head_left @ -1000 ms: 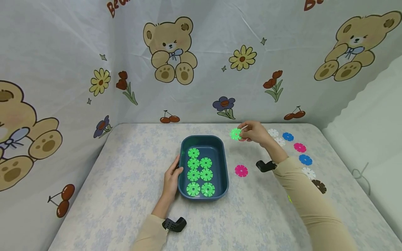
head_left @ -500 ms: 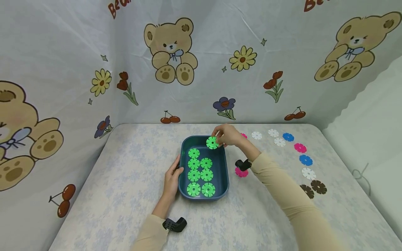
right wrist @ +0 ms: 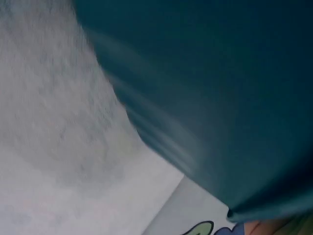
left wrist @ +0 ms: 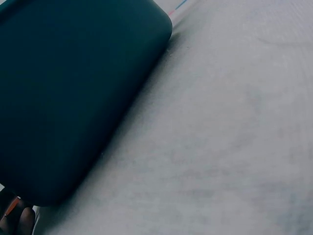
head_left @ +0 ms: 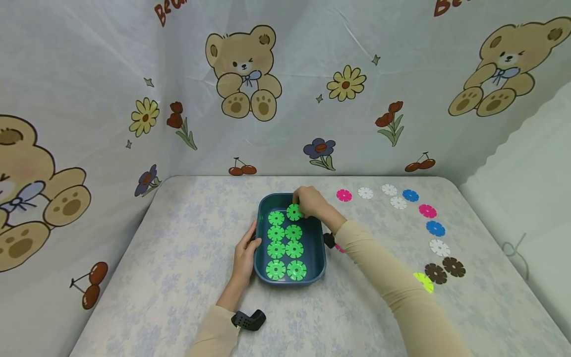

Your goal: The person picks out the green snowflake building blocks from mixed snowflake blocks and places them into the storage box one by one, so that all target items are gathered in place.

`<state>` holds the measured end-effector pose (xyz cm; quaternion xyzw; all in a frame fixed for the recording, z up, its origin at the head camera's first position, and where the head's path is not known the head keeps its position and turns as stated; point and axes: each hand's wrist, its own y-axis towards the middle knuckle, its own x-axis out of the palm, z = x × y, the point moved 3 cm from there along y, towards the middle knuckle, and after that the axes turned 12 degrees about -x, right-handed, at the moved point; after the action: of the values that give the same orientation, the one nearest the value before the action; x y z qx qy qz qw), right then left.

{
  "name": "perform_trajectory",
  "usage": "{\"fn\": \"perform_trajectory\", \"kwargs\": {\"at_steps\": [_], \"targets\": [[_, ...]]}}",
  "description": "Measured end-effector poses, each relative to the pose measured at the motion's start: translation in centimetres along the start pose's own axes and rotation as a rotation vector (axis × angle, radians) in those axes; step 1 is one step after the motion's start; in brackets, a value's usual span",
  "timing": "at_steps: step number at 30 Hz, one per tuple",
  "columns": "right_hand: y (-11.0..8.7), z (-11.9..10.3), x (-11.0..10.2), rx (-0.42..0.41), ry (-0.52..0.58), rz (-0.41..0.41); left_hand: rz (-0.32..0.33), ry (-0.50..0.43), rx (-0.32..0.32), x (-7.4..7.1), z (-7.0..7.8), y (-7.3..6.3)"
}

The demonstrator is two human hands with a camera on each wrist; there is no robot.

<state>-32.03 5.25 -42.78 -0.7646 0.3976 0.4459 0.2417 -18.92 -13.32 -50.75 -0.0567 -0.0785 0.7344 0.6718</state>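
Note:
A dark blue rectangular tray (head_left: 314, 258) stands on the table, several green snowflake discs (head_left: 276, 249) laid in two columns on its floor. My left hand (head_left: 242, 259) grips the tray's left side, thumb at the rim and fingers along the outer wall. Inside the far right part of the tray, my right hand (head_left: 312, 202) pinches another green snowflake disc (head_left: 293, 212), at the top of the right column. The tray's wall (left wrist: 73, 98) fills much of the left wrist view, and its side (right wrist: 195, 98) most of the right wrist view, where the held disc is hidden.
Right of the tray lie loose discs: a pink disc (head_left: 344, 195), a white disc (head_left: 365, 193), a blue disc (head_left: 435, 228), a brown disc (head_left: 454, 267) and a yellow disc (head_left: 424, 282). Another pink disc is mostly covered by the right wrist. A bear-print curtain (head_left: 294, 74) stands behind.
My right hand has carried the green disc leftward from the far right of the table, over the tray's rim and down into the tray. The left hand has kept its place.

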Motion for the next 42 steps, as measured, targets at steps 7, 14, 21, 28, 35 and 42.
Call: {"fn": "perform_trajectory", "kwargs": {"at_steps": [7, 14, 21, 28, 35, 42], "targets": [[0.0, 0.0, 0.7, 0.007, -0.063, 0.01, -0.013, -0.018, -0.006, 0.1, -0.1, -0.1], [0.5, 0.2, 1.0, 0.024, -0.131, -0.016, -0.004, -0.001, -0.001, 0.1, 0.0, -0.1], [0.8, 0.4, 1.6, 0.031, -0.193, -0.059, -0.015, -0.001, 0.002, 0.1, 0.0, -0.1], [0.8, 0.1, 1.6, 0.036, -0.232, -0.077, 0.0, 0.026, 0.047, 0.1, -0.1, -0.1], [0.9, -0.2, 1.6, 0.038, -0.262, -0.079, -0.016, 0.0, 0.029, 0.0, 0.2, -0.2], [0.8, -0.3, 1.7, 0.013, -0.284, -0.052, -0.027, -0.017, 0.007, 0.0, 0.3, -0.2]]}}
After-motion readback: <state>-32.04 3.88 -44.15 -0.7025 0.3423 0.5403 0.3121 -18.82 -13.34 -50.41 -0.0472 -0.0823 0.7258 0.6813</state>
